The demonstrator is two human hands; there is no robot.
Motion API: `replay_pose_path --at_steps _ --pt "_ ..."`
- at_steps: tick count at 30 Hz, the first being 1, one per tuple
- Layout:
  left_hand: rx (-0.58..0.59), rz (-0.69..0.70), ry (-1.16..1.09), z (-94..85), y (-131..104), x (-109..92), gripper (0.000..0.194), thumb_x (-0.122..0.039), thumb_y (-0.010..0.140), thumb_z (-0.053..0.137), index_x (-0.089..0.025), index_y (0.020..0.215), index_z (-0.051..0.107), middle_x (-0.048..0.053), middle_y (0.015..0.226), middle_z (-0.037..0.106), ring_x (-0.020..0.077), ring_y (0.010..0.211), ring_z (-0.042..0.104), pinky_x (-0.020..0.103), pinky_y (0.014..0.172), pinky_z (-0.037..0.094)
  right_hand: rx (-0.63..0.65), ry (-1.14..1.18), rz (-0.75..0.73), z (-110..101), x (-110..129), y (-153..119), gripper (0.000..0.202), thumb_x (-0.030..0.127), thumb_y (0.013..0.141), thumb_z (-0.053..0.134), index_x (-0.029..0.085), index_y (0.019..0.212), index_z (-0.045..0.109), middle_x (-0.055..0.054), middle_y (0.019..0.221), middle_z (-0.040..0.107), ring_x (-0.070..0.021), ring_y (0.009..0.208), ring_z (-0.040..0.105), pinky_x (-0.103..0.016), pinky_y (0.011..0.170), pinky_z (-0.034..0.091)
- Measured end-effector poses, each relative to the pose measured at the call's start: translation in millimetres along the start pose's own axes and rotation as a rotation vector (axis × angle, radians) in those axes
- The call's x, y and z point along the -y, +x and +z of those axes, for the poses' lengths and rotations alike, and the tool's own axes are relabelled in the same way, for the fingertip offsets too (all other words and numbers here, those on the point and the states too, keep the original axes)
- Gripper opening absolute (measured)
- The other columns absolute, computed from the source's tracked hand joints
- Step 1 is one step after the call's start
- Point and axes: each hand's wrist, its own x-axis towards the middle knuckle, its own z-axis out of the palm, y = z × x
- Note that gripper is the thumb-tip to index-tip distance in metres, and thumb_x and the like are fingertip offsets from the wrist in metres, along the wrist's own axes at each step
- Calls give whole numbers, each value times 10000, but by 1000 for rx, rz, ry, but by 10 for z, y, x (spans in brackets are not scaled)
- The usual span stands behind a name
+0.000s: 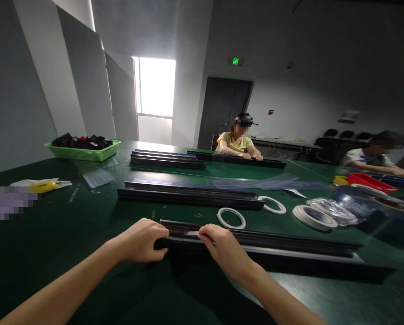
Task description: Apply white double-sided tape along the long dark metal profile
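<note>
A long black channel-shaped strip (310, 261) lies across the table in front of me, with a second black strip (290, 239) close behind it. My left hand (143, 241) is closed around the front strip's left end, thumb over the top and fingers below. Just to the right, my right hand (224, 248) pinches a thin pale strip (191, 233) at the top of the black piece. Whether this is tape or film I cannot tell. Beyond the hands sits a white tape roll (231, 218), flat on the table.
More black strips (188, 196) lie farther back on the green table (96, 243). To the right are stacked tape rolls (315, 218) and a red tray (371, 183); at left, a green basket (83, 153) of dark parts and a yellow-handled tool (44, 186). Two people sit across.
</note>
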Motion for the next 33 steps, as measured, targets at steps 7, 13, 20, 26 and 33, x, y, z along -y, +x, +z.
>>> replay_pose_path --at_steps 7,13,20,26,33 --pt "-36 33 140 144 116 -192 322 -514 864 542 -197 914 558 36 919 677 218 842 635 289 675 453 -28 8 60 14 2 21 132 229 907 479 190 822 573 -28 815 657 -153 748 606 -264 675 457" --pt "-61 32 127 226 127 -191 202 -403 921 499 -204 904 528 23 886 671 195 821 640 271 680 452 -32 7 66 35 -25 11 120 230 907 464 200 811 530 -18 784 641 -147 706 591 -253 640 430" --pt "-28 30 123 189 135 -204 177 -381 917 511 -206 897 521 18 897 681 207 823 651 279 663 449 -33 33 71 43 -51 -4 93 229 914 440 210 930 529 -27 825 658 -162 736 622 -252 639 429" --pt "6 11 113 94 89 -166 184 -392 902 517 -210 896 543 24 914 698 206 836 663 275 675 446 1 -62 123 -15 -51 -2 166 299 938 418 204 899 548 -34 787 667 -173 707 631 -261 620 416" --pt "38 -87 158 111 41 -104 180 -386 806 559 -208 786 575 20 807 707 203 714 658 288 634 444 67 -151 154 -48 -27 -3 247 316 954 384 203 904 598 -46 805 685 -172 723 637 -258 627 407"
